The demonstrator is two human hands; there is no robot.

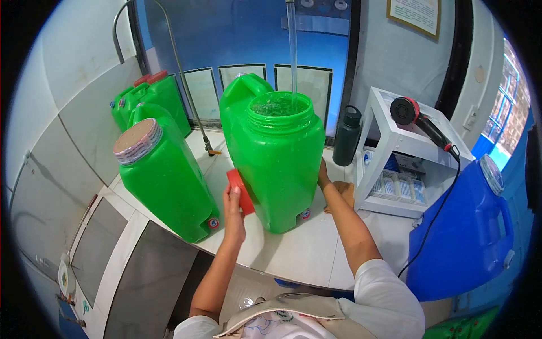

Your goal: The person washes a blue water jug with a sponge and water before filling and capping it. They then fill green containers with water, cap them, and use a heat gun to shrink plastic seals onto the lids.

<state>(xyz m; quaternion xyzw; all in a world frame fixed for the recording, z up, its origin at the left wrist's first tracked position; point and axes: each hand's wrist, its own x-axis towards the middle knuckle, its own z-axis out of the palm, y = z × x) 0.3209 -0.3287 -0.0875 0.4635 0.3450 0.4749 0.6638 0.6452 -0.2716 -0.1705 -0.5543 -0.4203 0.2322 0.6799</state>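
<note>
A green water container [285, 169] stands upright on the white counter, its wide mouth uncovered. Water pours from a clear tube [292, 53] into it, and bubbling water shows near the rim. My left hand [234, 217] is closed on a red screw cap [241, 191], held against the container's left side. My right hand [323, 172] is at the container's right side, its fingers hidden behind the green wall. Left of it stands another green container [164, 175], its mouth covered with a brown disc and wrapped in printed film.
More green containers [161, 99] with red caps stand at the back left. A dark bottle [347, 135], a white shelf [389, 195] with a corded heat gun [420, 121] and a blue container [460, 237] are on the right. A brown item [343, 194] lies by my right forearm.
</note>
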